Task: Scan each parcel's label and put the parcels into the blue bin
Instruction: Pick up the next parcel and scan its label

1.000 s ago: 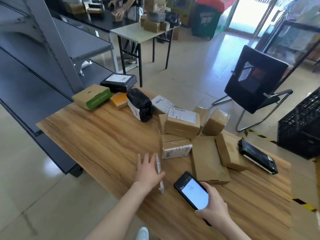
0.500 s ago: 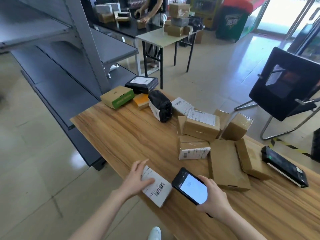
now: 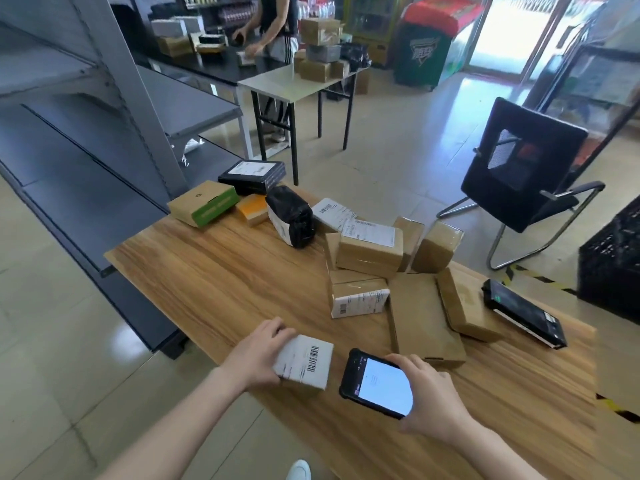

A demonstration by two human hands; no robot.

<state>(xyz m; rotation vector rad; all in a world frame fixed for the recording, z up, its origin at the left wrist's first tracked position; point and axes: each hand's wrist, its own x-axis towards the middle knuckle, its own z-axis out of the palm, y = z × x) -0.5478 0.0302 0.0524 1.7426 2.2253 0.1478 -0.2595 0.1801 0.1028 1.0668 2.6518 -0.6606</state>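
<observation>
My left hand grips a small parcel at the near edge of the wooden table, its white barcode label facing up. My right hand holds a black handheld scanner with a lit white screen, just right of that parcel. Several brown cardboard parcels lie heaped in the table's middle, with a black wrapped parcel, a green-sided box and a black flat box at the far end. No blue bin is in view.
A second black handheld device lies at the table's right. A black chair and a black crate stand to the right. Grey shelving runs along the left. A person works at tables behind.
My left hand has drawn the small parcel nearer and turned its barcode label flat upward beside the scanner. The view has swung left and up.
</observation>
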